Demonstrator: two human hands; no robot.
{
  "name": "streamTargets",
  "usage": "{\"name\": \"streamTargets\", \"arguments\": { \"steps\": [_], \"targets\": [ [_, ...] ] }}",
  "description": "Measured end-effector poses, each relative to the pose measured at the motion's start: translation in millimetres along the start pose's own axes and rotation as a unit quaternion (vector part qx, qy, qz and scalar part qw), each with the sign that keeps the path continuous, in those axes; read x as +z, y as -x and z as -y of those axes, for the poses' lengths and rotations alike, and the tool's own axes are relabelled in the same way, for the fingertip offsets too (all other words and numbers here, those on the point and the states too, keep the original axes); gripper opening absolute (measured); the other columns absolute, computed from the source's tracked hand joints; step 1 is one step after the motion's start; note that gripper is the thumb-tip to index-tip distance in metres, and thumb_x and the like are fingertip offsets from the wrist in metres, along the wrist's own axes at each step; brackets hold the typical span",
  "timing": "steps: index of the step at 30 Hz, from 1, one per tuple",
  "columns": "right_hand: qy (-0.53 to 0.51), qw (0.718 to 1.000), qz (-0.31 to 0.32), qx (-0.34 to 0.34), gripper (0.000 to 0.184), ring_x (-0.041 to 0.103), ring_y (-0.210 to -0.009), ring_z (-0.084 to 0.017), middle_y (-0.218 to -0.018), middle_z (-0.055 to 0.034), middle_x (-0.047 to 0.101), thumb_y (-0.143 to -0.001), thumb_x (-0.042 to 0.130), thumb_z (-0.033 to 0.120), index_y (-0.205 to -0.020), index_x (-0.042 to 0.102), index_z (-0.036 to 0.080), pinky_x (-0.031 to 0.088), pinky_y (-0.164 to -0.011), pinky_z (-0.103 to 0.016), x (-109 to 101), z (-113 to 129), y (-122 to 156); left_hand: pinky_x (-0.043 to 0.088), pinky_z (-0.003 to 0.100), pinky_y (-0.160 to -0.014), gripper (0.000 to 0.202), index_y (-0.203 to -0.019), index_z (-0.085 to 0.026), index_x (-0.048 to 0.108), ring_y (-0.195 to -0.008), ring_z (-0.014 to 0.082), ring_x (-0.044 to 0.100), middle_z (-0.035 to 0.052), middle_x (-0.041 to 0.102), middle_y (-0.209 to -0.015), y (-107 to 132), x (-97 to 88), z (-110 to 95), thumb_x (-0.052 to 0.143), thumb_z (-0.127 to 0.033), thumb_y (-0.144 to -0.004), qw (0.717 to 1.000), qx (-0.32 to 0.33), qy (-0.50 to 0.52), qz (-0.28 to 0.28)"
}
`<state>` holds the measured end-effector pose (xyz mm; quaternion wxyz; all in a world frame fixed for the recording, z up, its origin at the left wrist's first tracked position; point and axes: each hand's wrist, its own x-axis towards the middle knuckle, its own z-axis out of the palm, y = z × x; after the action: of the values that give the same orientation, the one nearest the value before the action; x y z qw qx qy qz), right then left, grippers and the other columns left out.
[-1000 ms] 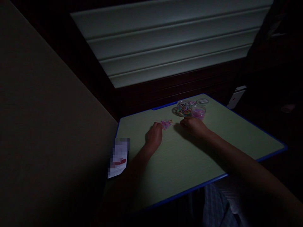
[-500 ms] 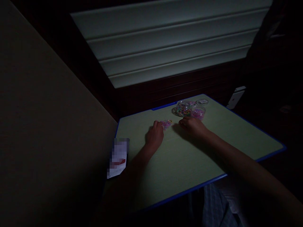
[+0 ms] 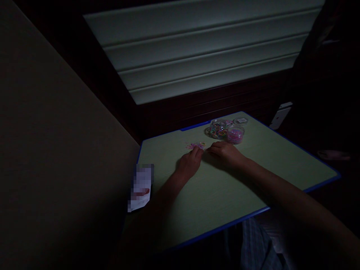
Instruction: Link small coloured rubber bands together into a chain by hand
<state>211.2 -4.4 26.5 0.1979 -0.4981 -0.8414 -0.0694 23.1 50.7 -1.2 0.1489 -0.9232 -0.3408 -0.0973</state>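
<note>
My left hand (image 3: pixel 190 162) is closed in a pinch at the near edge of a small pile of thin, colourful bits that look like little elastic bands (image 3: pixel 193 145). To its right, my right hand (image 3: pixel 227 153) is also closed, fingertips pinched and pointing at the left ones with a narrow gap between. Whatever the fingertips hold is too small and dim to make out. Just beyond the right hand stands a clear round tub (image 3: pixel 235 135) with pink contents. Beside it is another clear tub (image 3: pixel 218 125) among multicoloured ring-like pieces (image 3: pixel 215 132).
The light green table (image 3: pixel 225 195) has a blue rim. A clear lid with a label (image 3: pixel 241 120) lies at the back. At the left edge rests a phone-like device (image 3: pixel 142 185) with a lit, blurred screen. A slatted panel (image 3: pixel 208 48) rises behind the table.
My left hand has moved right, to the near side of the pile. My right hand has shifted left and slightly nearer, so the fingertips are closer together and the pink tub shows more fully.
</note>
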Motion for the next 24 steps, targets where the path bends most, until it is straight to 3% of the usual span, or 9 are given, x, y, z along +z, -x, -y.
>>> {"name": "streamTargets", "arguments": {
  "steps": [9, 13, 17, 20, 24],
  "targets": [
    [0.047, 0.998, 0.005, 0.035, 0.024, 0.052, -0.072, -0.015, -0.079, -0.0081, 0.063, -0.088, 0.043, 0.021, -0.087, 0.066, 0.014, 0.029, -0.065, -0.026, -4, -5, -1, 0.051, 0.026, -0.067, 0.030, -0.116, -0.019, 0.047, -0.087, 0.0163, 0.062, 0.0085, 0.056, -0.113, 0, -0.1, 1, 0.027, -0.018, -0.094, 1.000, 0.006, 0.011, -0.009],
    [0.105, 0.979, -0.072, 0.158, 0.029, 0.054, -0.076, -0.017, -0.086, -0.0106, 0.065, -0.089, 0.039, 0.023, -0.091, 0.066, 0.014, 0.029, -0.065, -0.027, -17, -25, 4, 0.051, 0.026, -0.067, 0.031, -0.118, -0.018, 0.047, -0.088, 0.0160, 0.062, 0.0095, 0.055, -0.114, 0, -1.2, 1, 0.026, -0.018, -0.094, 1.000, 0.003, 0.009, -0.004],
    [0.166, 0.933, -0.142, 0.286, 0.030, 0.054, -0.073, -0.018, -0.084, -0.0106, 0.065, -0.088, 0.039, 0.025, -0.090, 0.067, 0.014, 0.028, -0.061, -0.028, -31, -46, 13, 0.051, 0.026, -0.066, 0.032, -0.117, -0.018, 0.047, -0.088, 0.0159, 0.062, 0.0091, 0.054, -0.114, 0, -3.8, 1, 0.026, -0.017, -0.094, 1.000, -0.007, 0.007, 0.011],
    [0.196, 0.911, -0.147, 0.333, 0.030, 0.054, -0.072, -0.019, -0.083, -0.0117, 0.065, -0.086, 0.039, 0.022, -0.088, 0.068, 0.014, 0.026, -0.059, -0.029, -37, -56, 20, 0.051, 0.026, -0.068, 0.033, -0.119, -0.018, 0.047, -0.091, 0.0165, 0.061, 0.0093, 0.053, -0.116, 0, -5.0, 0, 0.025, -0.018, -0.094, 1.000, -0.012, 0.013, 0.014],
    [0.203, 0.903, -0.121, 0.359, 0.030, 0.055, -0.070, -0.020, -0.083, -0.0145, 0.066, -0.084, 0.040, 0.020, -0.086, 0.069, 0.012, 0.025, -0.057, -0.030, -39, -60, 24, 0.050, 0.026, -0.069, 0.034, -0.122, -0.019, 0.045, -0.092, 0.0169, 0.060, 0.0091, 0.051, -0.117, 0, -5.9, 0, 0.025, -0.018, -0.094, 0.999, -0.028, 0.022, 0.027]
  ]
}}
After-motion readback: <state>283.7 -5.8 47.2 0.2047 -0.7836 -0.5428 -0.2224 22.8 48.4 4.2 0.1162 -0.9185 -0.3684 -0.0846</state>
